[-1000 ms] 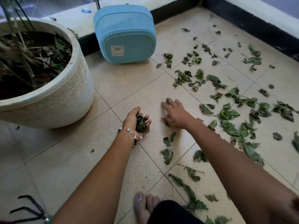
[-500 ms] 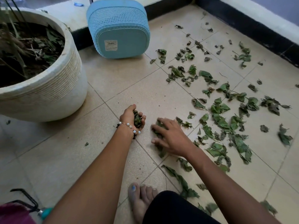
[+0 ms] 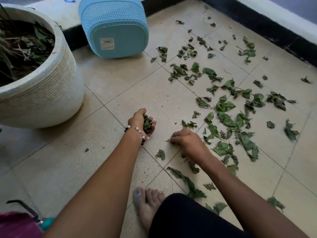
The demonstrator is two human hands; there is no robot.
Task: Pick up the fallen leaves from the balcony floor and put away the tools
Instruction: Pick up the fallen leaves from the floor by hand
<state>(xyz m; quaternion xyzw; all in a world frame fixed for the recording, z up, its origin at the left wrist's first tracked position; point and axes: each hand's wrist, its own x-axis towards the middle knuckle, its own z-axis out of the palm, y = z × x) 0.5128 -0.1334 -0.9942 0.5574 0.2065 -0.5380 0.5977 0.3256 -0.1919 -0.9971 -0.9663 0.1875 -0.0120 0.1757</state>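
Far to the left of your grip, low at the frame's corner, a black-pronged hand rake [image 3: 22, 206] with a teal handle lies on the floor; that tool is not yet put away. Up and left of your fist stands the big white planter [image 3: 51, 86], and straight beyond it the blue mesh basket [image 3: 114, 26], tipped so that its labelled base faces you.

Your left hand [image 3: 140, 122] is clenched round a wad of gathered leaves [image 3: 147, 124], palm turned up, resting just above the tile. You are in the gathering step, early on, since most of the litter is still down.

Just right of that fist, your right hand [image 3: 186, 142] is down on the tile with its fingers curled under. A scrap or two shows at the fingertips, but I cannot tell whether they have actually pinched anything. A single loose leaf [image 3: 160, 154] lies between your two wrists, nearer you than either hand.

Beyond and to the right of your right hand, the scattered leaves [image 3: 228, 117] cover the tiles out toward the dark skirting, with a long strand [image 3: 183, 180] trailing back by your foot.

Next, I judge, you close the right fingers on what lies beneath them and pass it across into the left fist. That fist looks close to full, so expect to empty it soon, probably into the basket, before you sweep farther right.
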